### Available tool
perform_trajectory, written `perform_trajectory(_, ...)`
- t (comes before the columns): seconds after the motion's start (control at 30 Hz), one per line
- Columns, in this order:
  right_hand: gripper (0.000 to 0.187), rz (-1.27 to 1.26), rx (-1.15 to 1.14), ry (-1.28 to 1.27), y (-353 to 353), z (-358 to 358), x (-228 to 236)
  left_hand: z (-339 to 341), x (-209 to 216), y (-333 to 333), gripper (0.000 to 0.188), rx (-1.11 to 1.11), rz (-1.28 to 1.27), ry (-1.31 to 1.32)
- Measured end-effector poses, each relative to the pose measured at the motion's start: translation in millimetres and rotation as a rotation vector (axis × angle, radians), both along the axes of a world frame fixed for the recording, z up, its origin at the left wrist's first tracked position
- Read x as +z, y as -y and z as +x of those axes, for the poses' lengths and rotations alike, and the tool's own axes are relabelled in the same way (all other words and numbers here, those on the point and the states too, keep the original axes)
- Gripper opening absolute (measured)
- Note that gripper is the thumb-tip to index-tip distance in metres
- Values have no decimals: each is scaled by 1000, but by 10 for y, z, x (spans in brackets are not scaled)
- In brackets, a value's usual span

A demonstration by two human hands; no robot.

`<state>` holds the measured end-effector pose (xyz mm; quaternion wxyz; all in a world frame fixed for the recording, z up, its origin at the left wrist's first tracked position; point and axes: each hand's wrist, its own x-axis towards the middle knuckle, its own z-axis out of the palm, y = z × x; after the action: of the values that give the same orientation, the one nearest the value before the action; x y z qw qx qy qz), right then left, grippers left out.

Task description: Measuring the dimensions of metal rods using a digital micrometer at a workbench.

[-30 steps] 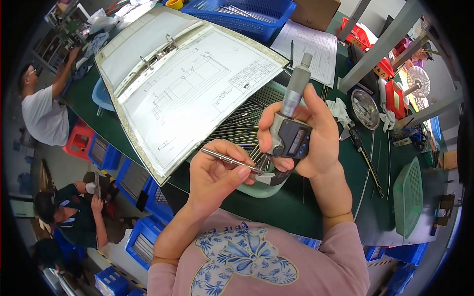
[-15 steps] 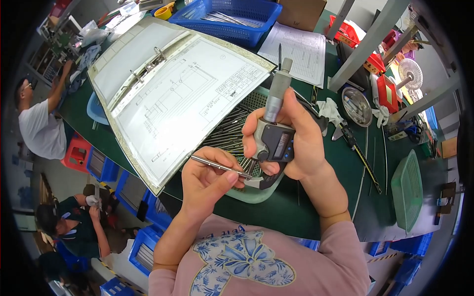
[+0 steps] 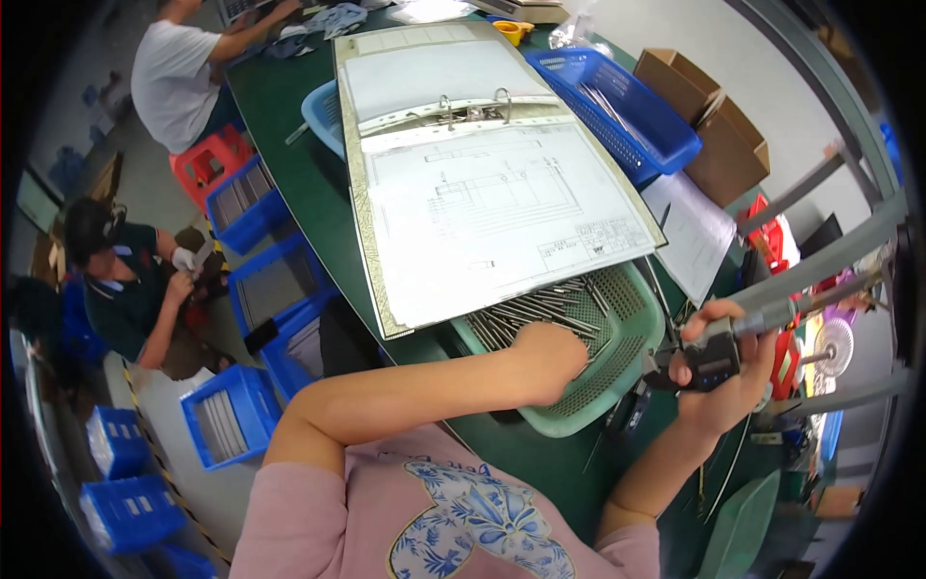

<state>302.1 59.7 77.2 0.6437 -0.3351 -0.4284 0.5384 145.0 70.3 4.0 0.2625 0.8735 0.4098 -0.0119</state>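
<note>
My right hand (image 3: 719, 405) is wrapped around a digital micrometer (image 3: 716, 357), its thimble pointing up to the right and its frame near the basket's right rim. Over the green perforated basket (image 3: 639, 294) my left hand (image 3: 555, 355) is lowered with its back toward me. Its fingers are hidden, so whether they hold a rod cannot be seen. Thin metal rods (image 3: 516, 314) lie heaped in the basket, mostly at its left side. An open ring binder (image 3: 463, 212) with a technical drawing overlaps the basket's far edge.
Beyond the binder stand a blue basket (image 3: 617, 111) with rods and a cardboard box (image 3: 728, 145). A printed sheet (image 3: 696, 236) lies at the right, near a metal rack post (image 3: 830, 261). Blue crates (image 3: 227, 415) stand at the left, where two people work.
My left hand has left the micrometer, where it held a thin metal rod, and moved down over the basket. The micrometer has shifted right in my right hand. The view has turned.
</note>
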Motion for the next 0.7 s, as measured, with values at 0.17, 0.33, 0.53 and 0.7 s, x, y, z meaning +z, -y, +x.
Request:
perform_trajectory(0.17,63,47,-12,62,11,-3,14,96,-83,-133,14,106,116,-31)
perform_trajectory(0.33,64,29,-24,86,-1,-33,18,102,-153,-126,27,69,569,-695)
perform_trajectory(0.53,59,34,14,110,-8,-31,0,87,-116,-143,25,17,595,-675)
perform_trajectory(0.7,64,-1,5,85,-6,-75,-8,143,-248,-141,23,138,633,-645)
